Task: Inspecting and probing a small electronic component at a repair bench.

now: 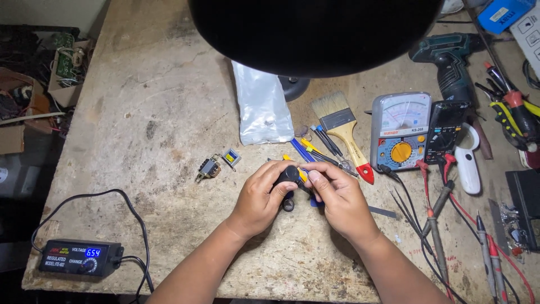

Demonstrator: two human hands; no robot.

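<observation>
Both hands, left hand and right hand, had fingers clamped on a small black part over the table. I judged a slip could drop it among the screwdrivers.

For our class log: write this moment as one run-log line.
left hand: grips small black part | right hand: pinches same part | beside: paintbrush, analog multimeter

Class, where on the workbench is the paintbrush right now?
In the head view, the paintbrush lies right of centre, between the clear plastic bag and the analogue multimeter, beyond the hands.
</observation>
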